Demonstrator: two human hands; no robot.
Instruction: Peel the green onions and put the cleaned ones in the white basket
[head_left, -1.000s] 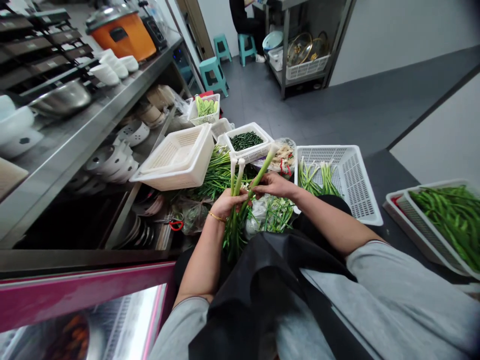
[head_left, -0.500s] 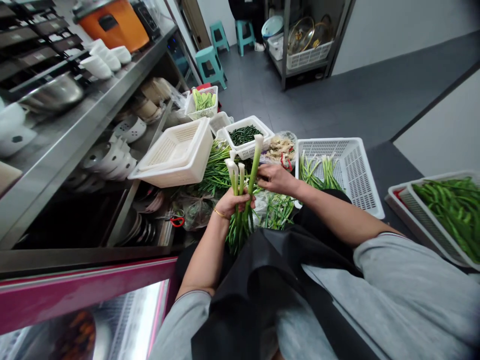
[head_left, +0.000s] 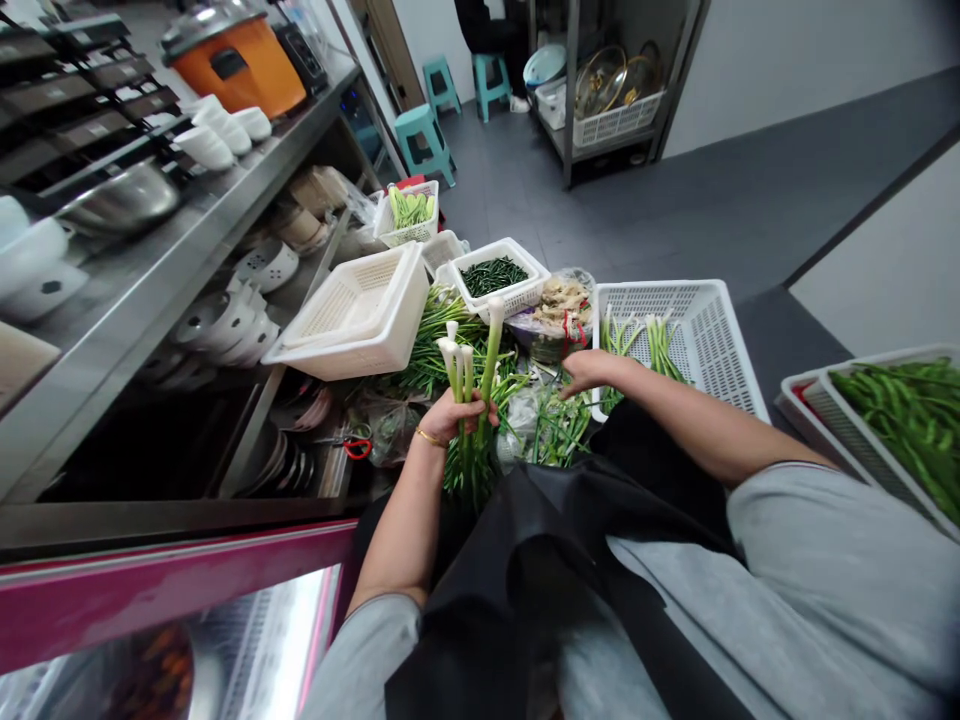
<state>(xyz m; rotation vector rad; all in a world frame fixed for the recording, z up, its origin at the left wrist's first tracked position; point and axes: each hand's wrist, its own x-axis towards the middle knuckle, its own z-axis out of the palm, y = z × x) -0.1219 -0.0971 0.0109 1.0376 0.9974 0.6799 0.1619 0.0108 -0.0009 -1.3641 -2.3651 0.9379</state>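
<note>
My left hand [head_left: 448, 416] is closed around several scallions [head_left: 491, 350], held upright with white root ends up and green leaves hanging toward my lap. One thicker stalk stands a little apart from the others. My right hand [head_left: 589, 372] is off to the right, above loose green trimmings [head_left: 559, 430] and a clear plastic bag [head_left: 519, 425]. Its fingers are curled downward; whether they pinch a scrap is too small to tell. Beyond my left hand lies a heap of more scallions [head_left: 442, 325]. A white perforated basket [head_left: 709, 325] at right holds some scallions laid together.
White crates [head_left: 409, 340] are stacked at left, beside a steel shelf [head_left: 172, 240] with bowls. A basket of dark green chillies [head_left: 493, 276] and a bag of pale dried-looking food [head_left: 559, 300] lie ahead. Red-handled scissors [head_left: 358, 447] are at left; long green peppers [head_left: 904, 425] at far right.
My right hand has moved away from the scallions, right and slightly down, over the trimmings. My left hand, still holding the bunch, has shifted slightly left and down.
</note>
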